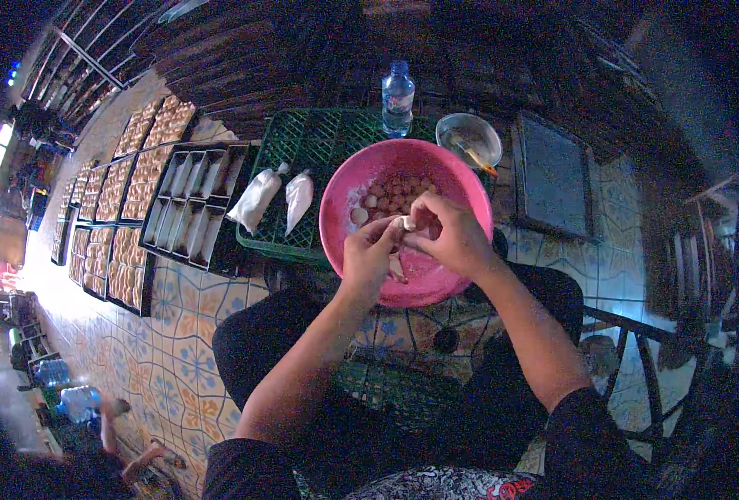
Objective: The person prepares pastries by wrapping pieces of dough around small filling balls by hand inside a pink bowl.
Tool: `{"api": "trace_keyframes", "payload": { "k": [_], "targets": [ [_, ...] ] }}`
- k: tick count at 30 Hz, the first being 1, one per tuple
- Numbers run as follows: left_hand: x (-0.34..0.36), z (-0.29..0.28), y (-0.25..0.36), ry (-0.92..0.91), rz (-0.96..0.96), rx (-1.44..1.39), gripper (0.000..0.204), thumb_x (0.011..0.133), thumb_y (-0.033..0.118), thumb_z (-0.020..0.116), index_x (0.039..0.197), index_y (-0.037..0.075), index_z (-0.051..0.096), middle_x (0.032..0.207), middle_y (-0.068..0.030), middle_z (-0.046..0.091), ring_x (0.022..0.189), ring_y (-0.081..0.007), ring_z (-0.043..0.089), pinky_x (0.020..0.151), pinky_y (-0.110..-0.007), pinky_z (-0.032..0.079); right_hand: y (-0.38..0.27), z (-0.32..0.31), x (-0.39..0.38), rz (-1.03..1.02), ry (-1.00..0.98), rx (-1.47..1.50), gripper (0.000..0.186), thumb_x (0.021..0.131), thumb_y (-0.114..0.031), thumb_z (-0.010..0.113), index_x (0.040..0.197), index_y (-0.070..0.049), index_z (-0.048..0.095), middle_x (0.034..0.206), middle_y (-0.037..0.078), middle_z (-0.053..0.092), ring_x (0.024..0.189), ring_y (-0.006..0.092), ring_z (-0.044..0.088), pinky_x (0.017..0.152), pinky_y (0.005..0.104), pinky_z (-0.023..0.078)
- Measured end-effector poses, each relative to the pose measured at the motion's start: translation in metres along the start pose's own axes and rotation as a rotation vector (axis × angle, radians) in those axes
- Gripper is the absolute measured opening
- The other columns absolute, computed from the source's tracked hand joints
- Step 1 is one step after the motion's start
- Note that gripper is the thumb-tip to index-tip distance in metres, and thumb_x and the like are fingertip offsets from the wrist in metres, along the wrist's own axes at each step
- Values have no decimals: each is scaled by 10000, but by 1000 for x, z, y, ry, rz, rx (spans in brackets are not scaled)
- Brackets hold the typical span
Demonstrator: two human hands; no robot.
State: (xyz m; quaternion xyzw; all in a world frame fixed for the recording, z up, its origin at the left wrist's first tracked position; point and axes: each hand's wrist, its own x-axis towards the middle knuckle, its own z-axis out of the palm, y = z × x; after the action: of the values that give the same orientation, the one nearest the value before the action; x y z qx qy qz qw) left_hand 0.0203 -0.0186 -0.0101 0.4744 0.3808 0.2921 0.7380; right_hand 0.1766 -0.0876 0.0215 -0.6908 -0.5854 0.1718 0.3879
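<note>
Below, patterned floor tiles (187,358) flank the pink basin (440,282).

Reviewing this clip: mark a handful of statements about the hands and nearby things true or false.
1. The left hand and right hand pinch a small pale piece over the pink basin. True.
2. The plastic bottle lies on its side. False: the plastic bottle stands upright beyond the basin.
3. Two white-filled bags lie on the green crate. True.
4. The metal bowl is left of the bottle. False: the metal bowl is to its right.
5. Small round balls lie inside the basin. True.
</note>
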Motion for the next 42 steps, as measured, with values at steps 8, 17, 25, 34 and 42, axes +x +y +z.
{"api": "trace_keyframes", "payload": {
  "k": [8,17,25,34,42],
  "targets": [
    [11,-11,-10,-68,31,154,304,1022,266,611,1138,-6,680,843,-40,662,580,-104,597,459,-293,542,5,-14,1,-186,-81,50,333,812,-199,790,1100,-49,712,916,112,682,905,298,682,840,406,555],
    [14,-21,0,-256,-218,-193,322,1070,324,498,1098,42,649,915,-37,680,741,-151,667,675,-313,574,5,-12,4,-455,46,-128,244,793,-173,797,998,-54,739,934,102,704,889,274,694,786,391,572],
    [2,-8,5,-101,-123,-278,326,1049,277,555,1210,5,634,929,-69,684,646,-152,659,434,-319,560,-4,-11,-1,-64,-38,387,200,867,-142,749,1036,-35,743,1031,89,756,985,216,712,898,348,551],
    [5,-16,-7,-184,-130,-242,284,1051,311,553,1122,45,621,897,-59,666,645,-145,634,527,-306,552,10,4,-2,238,-155,560,231,931,-195,722,1095,-33,733,1049,77,745,1012,159,680,939,318,516],
    [4,-3,-8,120,113,-176,235,1022,266,626,1127,58,652,967,-30,684,772,-124,652,706,-243,516,18,9,-1,275,-177,720,227,987,-183,641,1115,-15,724,1056,47,735,1003,133,664,921,306,518]
  ]
}}
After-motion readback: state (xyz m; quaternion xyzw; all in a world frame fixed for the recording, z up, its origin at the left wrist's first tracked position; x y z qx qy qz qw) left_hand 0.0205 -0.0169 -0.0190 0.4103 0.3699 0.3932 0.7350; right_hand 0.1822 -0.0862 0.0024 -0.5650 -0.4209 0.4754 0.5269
